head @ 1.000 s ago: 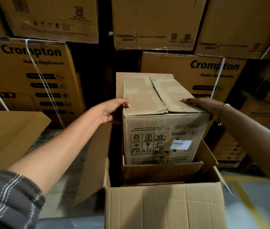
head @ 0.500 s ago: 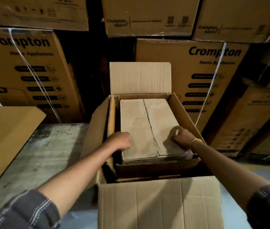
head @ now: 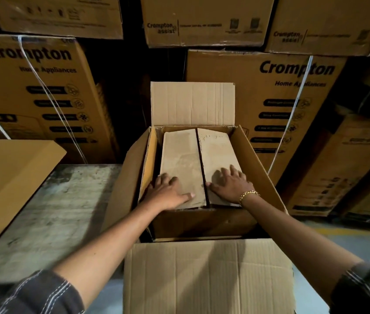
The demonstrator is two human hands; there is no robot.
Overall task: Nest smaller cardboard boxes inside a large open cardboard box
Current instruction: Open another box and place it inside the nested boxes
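Observation:
A large open cardboard box [head: 261, 168] stands in front of me with all its flaps up. A smaller cardboard box [head: 186, 152] sits down inside it, its two top flaps closed with a dark seam between them. My left hand [head: 168, 193] lies flat on the left flap near the front edge, fingers spread. My right hand [head: 231, 184], with a gold bracelet at the wrist, lies flat on the right flap, fingers spread. Neither hand grips anything.
Stacked Crompton cartons [head: 292, 105] with white straps form a wall behind and to the right. A worn grey platform [head: 52, 209] lies on the left, with a tan cardboard sheet [head: 4, 177] over its edge. The large box's near flap [head: 206, 277] rises toward me.
The smaller box went from being held above the large box by its sides to sitting down inside it. Both hands moved from its sides onto its top flaps and now lie flat.

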